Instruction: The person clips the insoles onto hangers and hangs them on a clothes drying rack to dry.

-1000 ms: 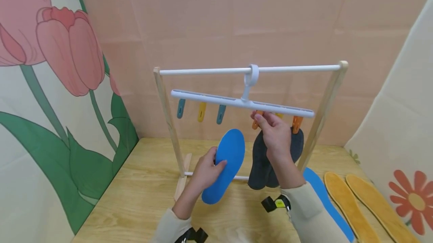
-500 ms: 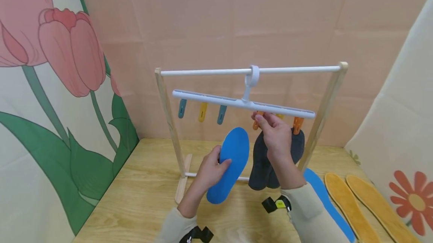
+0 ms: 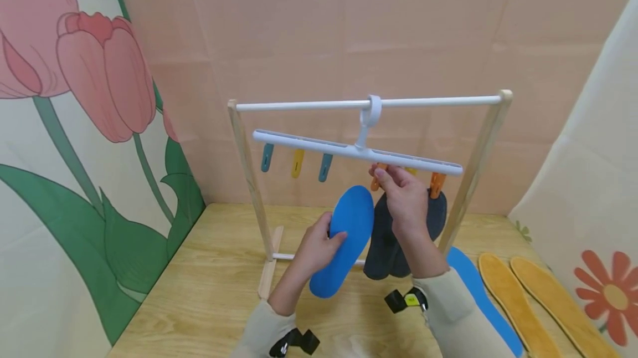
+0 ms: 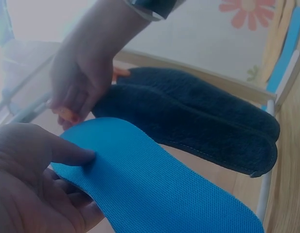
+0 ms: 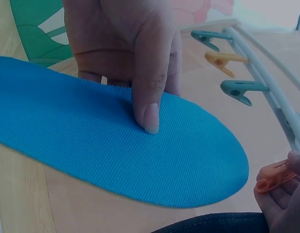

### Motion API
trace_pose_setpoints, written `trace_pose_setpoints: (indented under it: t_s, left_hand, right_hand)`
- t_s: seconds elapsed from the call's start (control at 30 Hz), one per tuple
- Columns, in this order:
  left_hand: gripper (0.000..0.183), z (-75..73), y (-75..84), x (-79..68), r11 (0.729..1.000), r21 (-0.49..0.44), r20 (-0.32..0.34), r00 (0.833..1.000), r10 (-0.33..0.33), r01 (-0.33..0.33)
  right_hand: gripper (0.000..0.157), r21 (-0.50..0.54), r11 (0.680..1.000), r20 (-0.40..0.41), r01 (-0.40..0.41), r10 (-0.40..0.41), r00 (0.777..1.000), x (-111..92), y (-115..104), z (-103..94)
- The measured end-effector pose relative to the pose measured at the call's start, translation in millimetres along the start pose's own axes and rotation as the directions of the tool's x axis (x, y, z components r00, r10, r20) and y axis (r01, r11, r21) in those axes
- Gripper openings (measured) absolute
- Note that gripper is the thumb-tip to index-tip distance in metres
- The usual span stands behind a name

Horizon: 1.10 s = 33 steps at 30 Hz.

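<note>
Clearly, both hands are at work by the hanger. The left hand is clamped on a blue insole, thumb across the near face and fingers behind, holding it aslant above the tabletop with one rounded end up. The right hand pinches an orange clip between thumb and fingers, right under the hanger. The insole's upper end is just beside that clip — close, but apart from it in the right wrist view. Past the right hand, two dark insoles hang side by side below the hanger's right half, partly covered by the hand and wrist; a second orange clip grips the top of the one farther right. A yellow clip peeks out between the two orange ones, mostly hidden. Along the left half hang two teal clips with another yellow clip between them. The hanger, dipping to the right, is hooked on the white bar of a wooden rack. On the tabletop at right lie another blue insole, partly behind the sleeve, and two mustard insoles — the nearest ends cut off by the frame.
</note>
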<state>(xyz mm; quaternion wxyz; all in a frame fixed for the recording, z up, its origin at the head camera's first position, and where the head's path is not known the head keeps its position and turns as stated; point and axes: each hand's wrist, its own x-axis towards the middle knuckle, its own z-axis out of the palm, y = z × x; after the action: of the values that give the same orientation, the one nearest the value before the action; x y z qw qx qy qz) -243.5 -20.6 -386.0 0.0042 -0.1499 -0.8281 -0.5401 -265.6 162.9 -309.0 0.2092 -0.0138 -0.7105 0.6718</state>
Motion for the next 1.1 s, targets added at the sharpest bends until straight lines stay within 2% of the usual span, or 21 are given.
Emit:
trace_pose_setpoints:
  t_s: [0.23,0.77,1.1]
  left_hand:
    - [0.040,4.0,4.4,3.0,1.000,0.011,0.014,1.000,-0.013,0.013]
    - [0.046,8.2,11.3,7.6,0.998,0.049,0.040,0.999,0.025,-0.027]
    - [0.040,6.9,15.7,7.4,0.997,0.068,0.040,0.999,0.022,-0.024]
  right_hand:
    - [0.044,-0.004,1.000,-0.003,-0.001,0.001,1.000,1,0,0.5]
    - [0.045,0.020,1.000,0.012,-0.008,0.008,1.000,0,-1,-0.3]
    - [0.043,0.043,0.999,0.008,-0.015,0.014,1.000,-1,0,2.0]
